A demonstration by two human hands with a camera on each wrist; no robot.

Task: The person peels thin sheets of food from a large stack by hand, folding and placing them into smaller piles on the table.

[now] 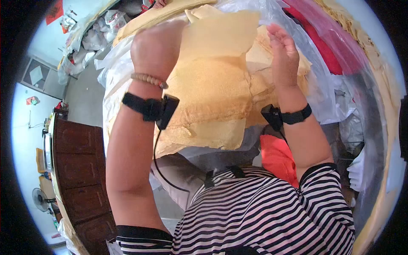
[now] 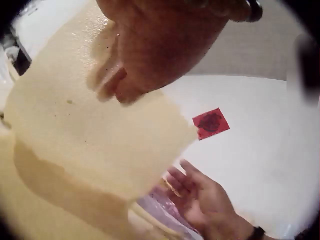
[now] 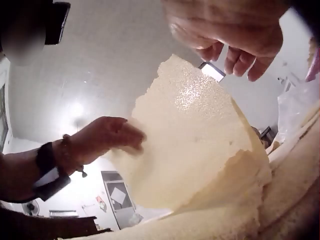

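Within the pinch of the left hand (image 1: 157,49), a thin, pale-yellow, ragged-edged sheet (image 3: 195,125) is held raised, presumably to clear the rough yellow layers (image 3: 295,172) beneath; opposite, the right hand (image 1: 284,53) is held empty, fingers loose.

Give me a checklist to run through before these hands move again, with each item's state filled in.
1. Left hand gripping the raised sheet: ok, pinched at its edge.
2. Right hand empty: ok, it holds nothing.
3. Both hands supporting the raised sheet: not ok, only the left grips it.
4. Raised sheet fully off the sheets below: cannot tell, the lower part blends in.
5. Wrist cameras strapped on: ok, one on each wrist.
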